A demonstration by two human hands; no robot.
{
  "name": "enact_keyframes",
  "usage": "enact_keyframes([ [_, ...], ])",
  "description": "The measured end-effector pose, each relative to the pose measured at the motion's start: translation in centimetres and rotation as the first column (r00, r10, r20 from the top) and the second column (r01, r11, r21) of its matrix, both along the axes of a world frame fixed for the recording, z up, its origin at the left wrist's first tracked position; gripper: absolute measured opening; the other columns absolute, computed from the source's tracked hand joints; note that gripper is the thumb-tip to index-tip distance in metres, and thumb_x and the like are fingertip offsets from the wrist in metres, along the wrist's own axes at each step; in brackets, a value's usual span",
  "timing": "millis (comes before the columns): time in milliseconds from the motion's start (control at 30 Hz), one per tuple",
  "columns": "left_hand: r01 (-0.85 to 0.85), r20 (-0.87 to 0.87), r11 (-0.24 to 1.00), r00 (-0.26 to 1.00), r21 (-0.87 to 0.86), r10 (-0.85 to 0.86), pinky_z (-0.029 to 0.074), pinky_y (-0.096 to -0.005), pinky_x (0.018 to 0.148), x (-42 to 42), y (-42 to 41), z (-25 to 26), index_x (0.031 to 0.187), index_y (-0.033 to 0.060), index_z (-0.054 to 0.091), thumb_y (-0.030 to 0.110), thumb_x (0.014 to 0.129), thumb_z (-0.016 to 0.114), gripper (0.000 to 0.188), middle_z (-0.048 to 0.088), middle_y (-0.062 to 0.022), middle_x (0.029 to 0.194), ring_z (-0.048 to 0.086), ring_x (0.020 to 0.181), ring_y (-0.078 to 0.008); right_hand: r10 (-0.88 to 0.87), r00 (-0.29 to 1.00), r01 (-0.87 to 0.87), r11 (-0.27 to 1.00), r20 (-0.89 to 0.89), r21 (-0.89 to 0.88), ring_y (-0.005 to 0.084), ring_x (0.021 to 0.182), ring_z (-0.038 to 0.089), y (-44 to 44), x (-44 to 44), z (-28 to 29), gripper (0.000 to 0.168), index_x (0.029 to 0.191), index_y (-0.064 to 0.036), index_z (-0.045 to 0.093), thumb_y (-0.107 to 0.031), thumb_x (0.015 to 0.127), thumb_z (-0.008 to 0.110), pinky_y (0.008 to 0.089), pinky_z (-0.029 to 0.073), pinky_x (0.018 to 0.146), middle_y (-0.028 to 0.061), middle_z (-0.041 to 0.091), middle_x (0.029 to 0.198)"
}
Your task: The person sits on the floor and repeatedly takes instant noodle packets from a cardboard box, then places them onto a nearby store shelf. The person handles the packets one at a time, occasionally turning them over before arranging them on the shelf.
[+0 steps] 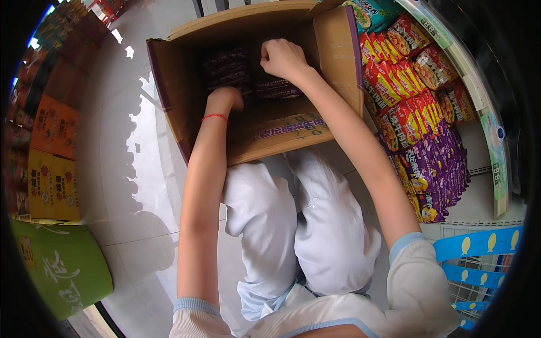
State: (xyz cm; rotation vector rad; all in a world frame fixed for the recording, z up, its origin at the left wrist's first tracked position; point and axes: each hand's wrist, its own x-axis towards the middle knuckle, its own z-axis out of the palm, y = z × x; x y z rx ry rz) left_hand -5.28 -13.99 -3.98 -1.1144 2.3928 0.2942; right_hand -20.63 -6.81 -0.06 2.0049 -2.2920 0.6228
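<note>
An open cardboard box with purple tape along its edges stands before my knees, its opening towards me. Dark purple packets lie stacked deep in its shaded inside, with a second, lower stack of packets to their right. My left hand, with a red cord at the wrist, reaches in by the near side of the left stack; its fingertips are blurred and partly hidden. Over the right stack, my right hand has its fingers curled inward. Whether either hand grips anything is hidden.
To the right, a shelf holds red noodle packets, purple noodle packets and a teal packet behind a price rail. A wire rack with blue strips stands nearer. On the left are yellow cartons and a green panel.
</note>
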Motion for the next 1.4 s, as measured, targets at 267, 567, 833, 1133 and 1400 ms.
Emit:
enact_keyframes([
  [267, 0.018, 0.058, 0.997, 0.998, 0.079, -0.023, 0.045, -0.0387, 0.091, -2.0, 3.6, -1.3, 0.111, 0.0092, 0.062, 0.018, 0.077, 0.055, 0.036, 0.056, -0.0113, 0.120, 0.054, 0.110, -0.0255, 0.164, 0.918, 0.066, 0.835, -0.361, 0.547, 0.0288, 0.096, 0.061, -2.0, -5.2, -10.6, 0.018, 0.091, -0.005, 0.066, -0.003, 0.074, 0.060, 0.0373, 0.053, 0.075, 0.0121, 0.064, 0.101],
  [567, 0.008, -0.028, 0.998, 1.000, 0.057, -0.006, 0.047, -0.0385, 0.087, -1.4, 3.5, -1.2, 0.108, 0.0080, 0.063, 0.018, 0.076, 0.057, 0.034, 0.060, -0.0120, 0.113, 0.058, 0.105, -0.0258, 0.085, 0.891, 0.102, 0.919, -0.445, 0.380, 0.0269, 0.088, 0.063, -0.9, -4.3, -10.3, 0.012, 0.081, -0.006, 0.067, -0.002, 0.074, 0.059, 0.0361, 0.053, 0.069, 0.0119, 0.066, 0.093],
  [833, -0.242, -0.344, 0.969, 0.915, -0.056, 0.209, 0.044, -0.0408, 0.090, -0.9, 1.0, -1.2, 0.113, 0.0076, 0.058, 0.029, 0.077, 0.059, 0.042, 0.055, -0.0164, 0.118, 0.056, 0.107, -0.0303, -0.199, 0.975, 0.200, 0.980, -0.095, 0.006, 0.0327, 0.081, 0.062, -0.3, -2.6, -5.0, 0.013, 0.073, -0.002, 0.064, -0.006, 0.061, 0.067, 0.0392, 0.050, 0.073, 0.0157, 0.065, 0.083],
  [1133, -0.285, -0.635, 0.622, 0.053, 0.730, 0.770, 0.034, -0.0362, 0.095, 0.1, -1.9, -0.8, 0.119, 0.0009, 0.052, 0.052, 0.083, 0.045, 0.063, 0.050, -0.0190, 0.125, 0.046, 0.115, -0.0287, -0.021, 0.969, 0.123, 0.907, 0.248, -0.402, 0.0221, 0.074, 0.065, 0.8, -2.2, -1.8, 0.016, 0.088, -0.007, 0.068, -0.016, 0.077, 0.061, 0.0332, 0.050, 0.065, 0.0088, 0.067, 0.078],
  [1400, -0.105, -0.452, 0.440, -0.248, 0.892, 0.857, 0.038, -0.0338, 0.088, 0.2, 0.3, 2.3, 0.114, 0.0022, 0.053, 0.053, 0.080, 0.055, 0.062, 0.056, -0.0135, 0.109, 0.052, 0.096, -0.0198, 0.234, 0.801, 0.158, 0.805, 0.551, -0.571, 0.0171, 0.063, 0.064, 0.7, -2.7, -1.3, 0.017, 0.082, 0.000, 0.068, -0.016, 0.076, 0.065, 0.0263, 0.048, 0.059, 0.0126, 0.066, 0.069],
])
